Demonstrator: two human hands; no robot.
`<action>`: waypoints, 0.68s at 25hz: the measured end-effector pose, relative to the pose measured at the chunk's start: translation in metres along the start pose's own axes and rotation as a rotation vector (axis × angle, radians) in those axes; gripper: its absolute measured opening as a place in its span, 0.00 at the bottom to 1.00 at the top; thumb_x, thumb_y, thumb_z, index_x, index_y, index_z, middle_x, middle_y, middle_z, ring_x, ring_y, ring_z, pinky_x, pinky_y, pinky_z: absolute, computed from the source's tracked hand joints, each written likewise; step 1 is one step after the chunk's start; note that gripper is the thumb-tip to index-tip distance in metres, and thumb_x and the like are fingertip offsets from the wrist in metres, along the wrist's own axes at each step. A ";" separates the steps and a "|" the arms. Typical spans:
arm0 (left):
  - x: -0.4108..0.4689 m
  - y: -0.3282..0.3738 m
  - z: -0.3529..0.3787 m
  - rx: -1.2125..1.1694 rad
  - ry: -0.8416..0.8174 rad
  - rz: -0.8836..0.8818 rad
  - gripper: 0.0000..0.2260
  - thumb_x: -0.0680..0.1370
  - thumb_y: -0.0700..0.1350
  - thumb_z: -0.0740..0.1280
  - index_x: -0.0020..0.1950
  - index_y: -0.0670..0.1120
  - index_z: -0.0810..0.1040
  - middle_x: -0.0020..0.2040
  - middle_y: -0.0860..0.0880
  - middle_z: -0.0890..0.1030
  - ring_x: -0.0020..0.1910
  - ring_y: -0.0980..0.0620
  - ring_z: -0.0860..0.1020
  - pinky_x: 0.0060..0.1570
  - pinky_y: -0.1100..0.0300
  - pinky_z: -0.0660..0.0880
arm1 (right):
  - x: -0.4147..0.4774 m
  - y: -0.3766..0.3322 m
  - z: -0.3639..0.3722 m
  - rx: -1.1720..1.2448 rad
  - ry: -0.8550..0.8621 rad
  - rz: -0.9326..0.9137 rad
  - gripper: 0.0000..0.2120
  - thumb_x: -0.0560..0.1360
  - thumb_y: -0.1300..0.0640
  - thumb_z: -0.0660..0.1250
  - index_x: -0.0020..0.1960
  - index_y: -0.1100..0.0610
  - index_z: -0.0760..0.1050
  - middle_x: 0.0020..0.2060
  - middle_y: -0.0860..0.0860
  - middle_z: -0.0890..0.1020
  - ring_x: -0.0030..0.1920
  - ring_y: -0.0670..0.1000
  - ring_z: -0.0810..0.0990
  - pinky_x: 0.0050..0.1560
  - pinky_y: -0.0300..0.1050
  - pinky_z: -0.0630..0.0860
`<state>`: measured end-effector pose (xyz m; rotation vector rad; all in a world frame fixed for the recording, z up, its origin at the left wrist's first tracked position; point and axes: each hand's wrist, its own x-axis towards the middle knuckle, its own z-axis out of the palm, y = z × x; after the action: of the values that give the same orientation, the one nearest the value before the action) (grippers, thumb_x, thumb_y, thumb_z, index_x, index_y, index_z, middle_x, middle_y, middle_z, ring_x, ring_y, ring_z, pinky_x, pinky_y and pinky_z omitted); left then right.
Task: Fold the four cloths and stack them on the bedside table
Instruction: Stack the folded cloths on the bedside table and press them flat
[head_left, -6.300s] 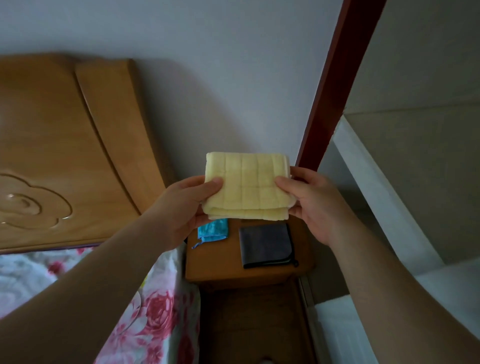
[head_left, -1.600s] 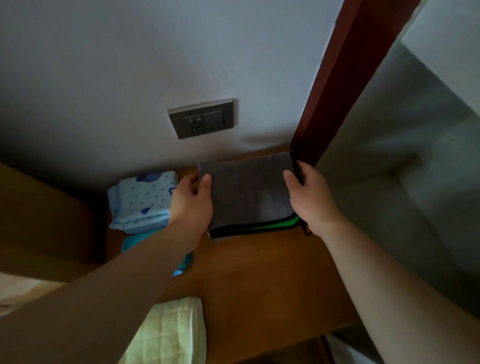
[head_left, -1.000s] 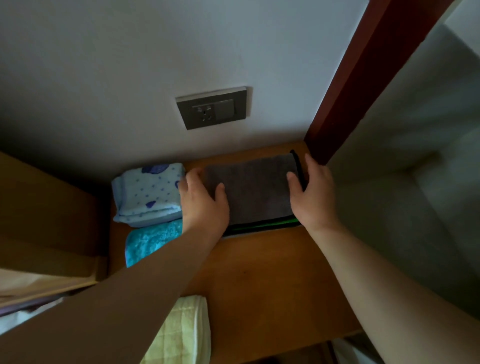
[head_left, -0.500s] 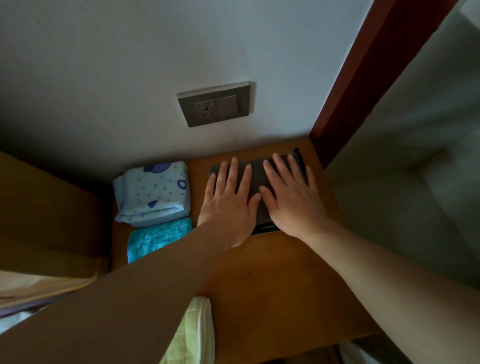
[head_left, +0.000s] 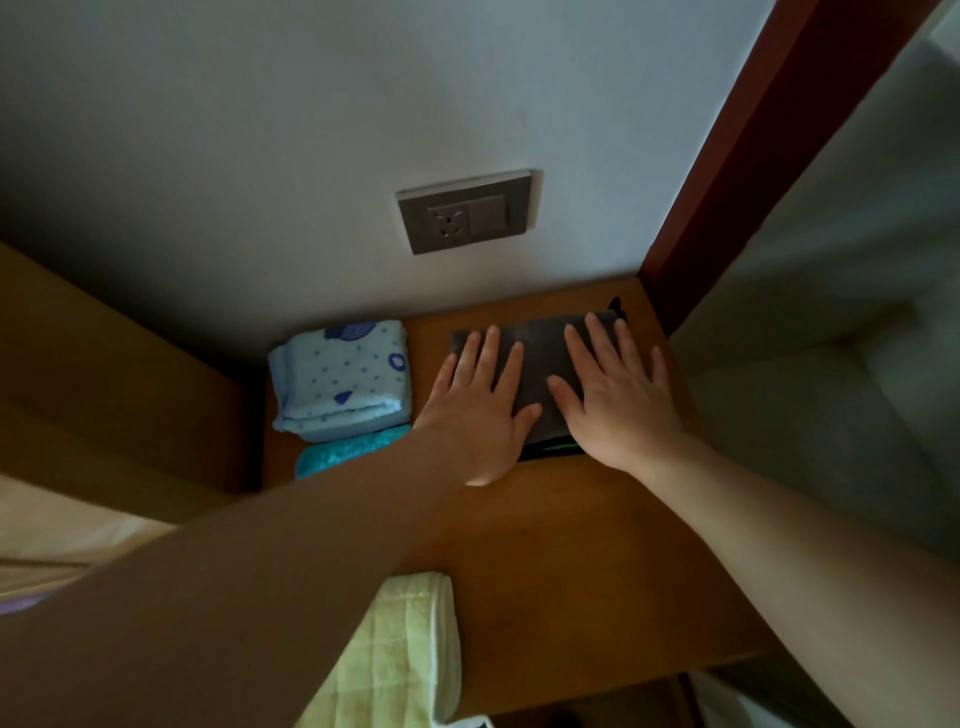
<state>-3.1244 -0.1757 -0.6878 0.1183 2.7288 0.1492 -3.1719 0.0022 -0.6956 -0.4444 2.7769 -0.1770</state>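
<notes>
A folded dark grey cloth with a green edge at its front lies at the back right of the wooden bedside table. My left hand and my right hand press flat on it, fingers straight and spread. A folded light blue cloth with dark blue dots sits at the back left, resting on a folded teal cloth. A folded pale yellow quilted cloth lies at the table's front left, partly hidden by my left forearm.
A grey wall socket and switch plate sits on the white wall above the table. A dark red post stands at the table's back right corner. A wooden headboard borders the left side.
My hands let go of the grey cloth's sides and laid flat on top of it; since half a second ago they have spread slightly apart.
</notes>
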 end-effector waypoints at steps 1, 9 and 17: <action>-0.004 -0.005 -0.004 0.006 -0.030 0.030 0.33 0.86 0.62 0.45 0.85 0.49 0.37 0.84 0.44 0.35 0.84 0.45 0.36 0.83 0.47 0.42 | -0.001 -0.003 -0.003 0.006 -0.021 0.022 0.34 0.85 0.36 0.46 0.85 0.48 0.42 0.85 0.50 0.42 0.84 0.55 0.40 0.81 0.64 0.43; -0.057 -0.061 -0.035 -0.409 0.244 -0.004 0.17 0.84 0.46 0.61 0.73 0.46 0.75 0.71 0.44 0.77 0.70 0.41 0.76 0.67 0.54 0.70 | -0.033 -0.065 -0.028 0.297 -0.021 0.005 0.26 0.85 0.48 0.61 0.80 0.54 0.65 0.80 0.54 0.65 0.81 0.57 0.60 0.77 0.55 0.63; -0.101 -0.124 -0.053 -0.708 0.294 -0.481 0.17 0.85 0.45 0.61 0.73 0.44 0.73 0.72 0.41 0.74 0.69 0.42 0.75 0.61 0.58 0.70 | -0.038 -0.131 -0.035 0.666 -0.054 -0.010 0.17 0.83 0.51 0.66 0.70 0.52 0.77 0.63 0.48 0.81 0.64 0.49 0.79 0.62 0.44 0.75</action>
<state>-3.0611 -0.3140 -0.6150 -0.7991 2.7051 1.0275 -3.1120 -0.1066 -0.6292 -0.2768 2.4603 -1.0274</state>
